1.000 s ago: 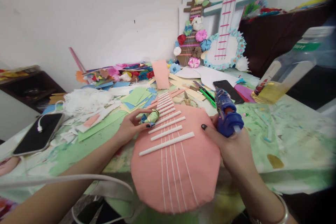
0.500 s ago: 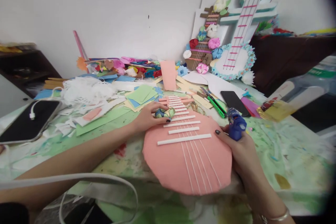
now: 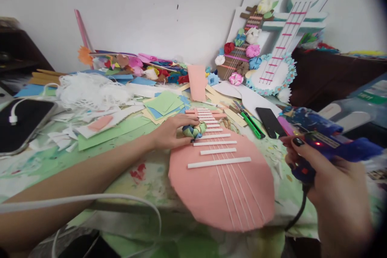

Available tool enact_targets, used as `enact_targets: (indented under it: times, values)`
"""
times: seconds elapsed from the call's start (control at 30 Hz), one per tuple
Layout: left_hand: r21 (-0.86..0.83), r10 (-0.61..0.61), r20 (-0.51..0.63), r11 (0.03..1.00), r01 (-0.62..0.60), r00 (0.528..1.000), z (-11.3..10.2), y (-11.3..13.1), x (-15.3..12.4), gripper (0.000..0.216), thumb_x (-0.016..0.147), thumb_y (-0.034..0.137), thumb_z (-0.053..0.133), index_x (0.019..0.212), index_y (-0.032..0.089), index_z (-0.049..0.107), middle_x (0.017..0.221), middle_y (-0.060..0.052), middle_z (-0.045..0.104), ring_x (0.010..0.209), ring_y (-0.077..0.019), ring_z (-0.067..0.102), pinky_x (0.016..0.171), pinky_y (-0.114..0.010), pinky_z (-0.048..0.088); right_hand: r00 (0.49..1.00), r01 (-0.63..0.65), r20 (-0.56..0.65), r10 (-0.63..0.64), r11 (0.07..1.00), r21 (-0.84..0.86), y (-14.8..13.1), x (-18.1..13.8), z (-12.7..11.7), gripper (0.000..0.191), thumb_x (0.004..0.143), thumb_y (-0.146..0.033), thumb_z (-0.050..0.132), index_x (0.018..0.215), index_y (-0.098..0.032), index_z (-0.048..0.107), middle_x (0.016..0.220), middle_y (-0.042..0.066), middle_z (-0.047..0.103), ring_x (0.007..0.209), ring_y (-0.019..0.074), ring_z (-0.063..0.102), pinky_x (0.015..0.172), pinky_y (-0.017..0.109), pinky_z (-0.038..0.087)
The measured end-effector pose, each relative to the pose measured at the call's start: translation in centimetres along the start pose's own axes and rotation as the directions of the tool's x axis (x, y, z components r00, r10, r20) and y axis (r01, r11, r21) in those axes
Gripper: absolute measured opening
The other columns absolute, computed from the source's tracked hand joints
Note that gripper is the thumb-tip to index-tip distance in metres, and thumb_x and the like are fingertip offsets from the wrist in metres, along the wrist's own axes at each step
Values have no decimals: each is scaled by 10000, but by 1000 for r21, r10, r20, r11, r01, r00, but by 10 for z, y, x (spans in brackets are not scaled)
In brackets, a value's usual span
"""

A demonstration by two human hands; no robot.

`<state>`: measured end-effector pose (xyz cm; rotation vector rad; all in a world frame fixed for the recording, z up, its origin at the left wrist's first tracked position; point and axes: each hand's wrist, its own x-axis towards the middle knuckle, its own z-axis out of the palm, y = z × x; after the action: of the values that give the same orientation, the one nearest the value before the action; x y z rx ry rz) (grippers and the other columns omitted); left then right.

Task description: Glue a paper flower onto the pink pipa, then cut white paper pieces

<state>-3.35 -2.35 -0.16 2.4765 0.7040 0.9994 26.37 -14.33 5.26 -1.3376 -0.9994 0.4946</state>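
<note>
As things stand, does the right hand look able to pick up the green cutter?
Probably not straight away: the right hand is wrapped around the blue glue gun. Otherwise the way seems free, since the green cutter lies nearby with nothing over its green handle.

A pink guitar (image 3: 208, 187) lies face up with white strings and sticks across. A crumply green-and-blue bundle (image 3: 195, 130) sits left by its neck. A blue glue gun (image 3: 337, 150), red light glowing, is off to the right.
</note>
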Motion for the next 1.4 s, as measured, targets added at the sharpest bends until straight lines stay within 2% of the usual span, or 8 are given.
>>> enact_targets:
  times: [0.2,0.43,0.6,0.77,0.97,1.1,1.27,1.4]
  values:
    - [-36,11,-19,999,-11,1000,2,-7,-1,417,737,300,659,1135,178,642,1197,-128,639,1152,-291,566,1009,-444,401,960,-47,279,18,994,96,-12,10,31,139,680,-288,732,671,-193,631,526,-17,535,445,96,450,399,227,336]
    - [-228,-85,-33,971,75,996,4,-17,-4,446,715,309,709,1135,178,637,1232,-143,613,1195,-304,528,996,-452,404,855,-32,517,-46,989,141,-29,35,63,87,695,-209,682,660,-157,622,571,2,572,444,105,496,405,239,424]
    - [-403,-253,22,883,240,967,5,-15,-6,439,724,332,710,1129,181,633,1274,-144,578,1198,-305,519,946,-438,447,787,-55,612,-74,980,190,-33,66,82,97,670,-222,686,697,-149,628,647,21,616,441,108,516,390,248,447]
    - [-429,-253,31,870,241,967,4,-13,-6,446,718,297,715,1143,193,631,1286,-146,565,1230,-316,487,957,-450,439,729,-56,679,-87,981,185,-13,84,98,129,638,-247,704,689,-156,629,647,30,638,481,125,561,462,261,487]
    - [-314,-148,-19,940,134,989,3,-8,-4,475,694,209,729,1160,218,639,1253,-136,588,1246,-310,473,1035,-467,373,773,-114,628,-84,957,267,22,86,99,102,666,-263,675,715,-179,645,658,15,637,489,119,548,474,259,478]
    - [-360,-216,10,910,206,976,3,-8,-3,477,699,211,732,1166,221,635,1283,-134,562,1268,-317,445,1012,-438,400,802,-184,597,-25,940,286,33,81,94,96,681,-273,680,725,-190,659,676,17,647,539,128,573,504,253,492]
    - [-652,-481,22,658,377,877,8,-11,-2,383,731,268,723,1103,206,657,1208,-92,615,1151,-274,544,952,-351,435,782,-221,622,23,945,243,33,73,92,141,653,-283,737,735,-190,669,662,10,651,584,142,608,556,256,519]
    - [-923,-676,-14,292,249,737,9,-11,4,283,800,319,650,1059,204,651,1082,-59,661,991,-217,618,852,-336,496,774,-94,632,-19,985,144,30,65,92,231,638,-311,774,820,-204,682,706,-3,673,624,138,618,594,242,530]
